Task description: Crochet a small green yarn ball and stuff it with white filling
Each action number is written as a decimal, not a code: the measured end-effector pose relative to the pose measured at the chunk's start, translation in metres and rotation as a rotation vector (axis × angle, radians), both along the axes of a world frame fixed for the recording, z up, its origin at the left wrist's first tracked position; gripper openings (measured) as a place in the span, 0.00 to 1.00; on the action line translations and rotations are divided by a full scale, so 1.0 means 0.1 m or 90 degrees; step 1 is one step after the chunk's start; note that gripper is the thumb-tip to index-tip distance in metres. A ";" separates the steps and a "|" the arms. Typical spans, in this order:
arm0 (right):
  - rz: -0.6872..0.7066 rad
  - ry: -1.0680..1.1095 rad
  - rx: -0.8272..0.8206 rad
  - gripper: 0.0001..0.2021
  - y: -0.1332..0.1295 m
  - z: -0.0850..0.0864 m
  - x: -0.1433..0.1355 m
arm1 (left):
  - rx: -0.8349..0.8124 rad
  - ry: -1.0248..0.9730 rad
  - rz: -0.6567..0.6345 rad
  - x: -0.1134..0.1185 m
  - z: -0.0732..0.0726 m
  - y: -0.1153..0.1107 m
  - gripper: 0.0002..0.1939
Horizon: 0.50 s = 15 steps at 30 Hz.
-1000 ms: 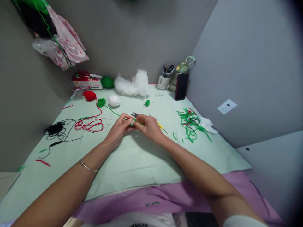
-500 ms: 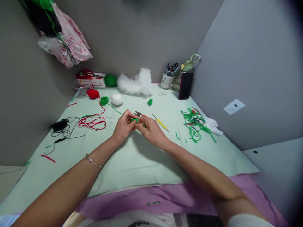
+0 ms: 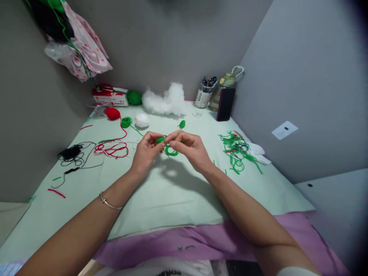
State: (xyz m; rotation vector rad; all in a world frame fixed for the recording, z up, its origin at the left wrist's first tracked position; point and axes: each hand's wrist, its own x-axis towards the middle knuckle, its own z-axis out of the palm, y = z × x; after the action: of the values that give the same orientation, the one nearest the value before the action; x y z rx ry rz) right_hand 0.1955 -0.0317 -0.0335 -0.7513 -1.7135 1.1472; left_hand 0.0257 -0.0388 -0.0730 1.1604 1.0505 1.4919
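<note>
My left hand (image 3: pixel 145 152) is closed, its thumb and fingers pinching a small green crocheted piece (image 3: pixel 161 140). Beside it my right hand (image 3: pixel 191 149) is closed too, thumb and forefinger pressed together close to that piece; what lies between these fingertips is too small to make out. Just below the right fingertips hangs a green yarn loop (image 3: pixel 171 151). A green strand (image 3: pixel 136 130) runs from a green yarn coil (image 3: pixel 126 122) toward my left hand. Behind the hands, a small green finished-looking piece (image 3: pixel 182 124) lies on the table.
White stuffing (image 3: pixel 165 100), a white yarn ball (image 3: pixel 142 120) and a red yarn ball (image 3: pixel 112 113) stand toward the back. Black yarn (image 3: pixel 71 152) and red yarn (image 3: pixel 115 149) lie left, green scraps (image 3: pixel 237 151) right. A phone (image 3: pixel 225 104) leans against a bottle (image 3: pixel 215 99).
Both hands have risen slightly, and my right hand has turned and shifted up. The green loop now shows below its fingers. The scissors and yellow-handled crochet hook are now hidden behind my right hand.
</note>
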 end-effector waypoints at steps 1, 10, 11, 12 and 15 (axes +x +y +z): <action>0.018 0.036 -0.057 0.15 0.01 -0.01 0.00 | 0.003 0.002 0.003 0.00 0.00 0.00 0.13; -0.039 -0.248 -0.023 0.16 0.17 -0.17 0.00 | -0.004 -0.004 -0.023 0.04 -0.02 -0.04 0.14; -0.070 -0.267 -0.020 0.15 0.17 -0.18 -0.01 | -0.008 -0.005 -0.031 0.04 -0.02 -0.04 0.15; -0.099 -0.281 -0.020 0.15 0.17 -0.18 -0.02 | -0.012 -0.006 -0.040 0.04 -0.02 -0.05 0.15; -0.148 -0.299 -0.017 0.12 0.16 -0.19 -0.04 | -0.022 -0.012 -0.065 0.04 -0.02 -0.05 0.17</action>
State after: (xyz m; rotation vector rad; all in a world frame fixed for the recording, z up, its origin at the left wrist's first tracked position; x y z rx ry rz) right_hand 0.1912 -0.0162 -0.0524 -1.2775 -1.9259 0.8781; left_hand 0.0295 -0.0441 -0.0747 1.1574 0.9856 1.3974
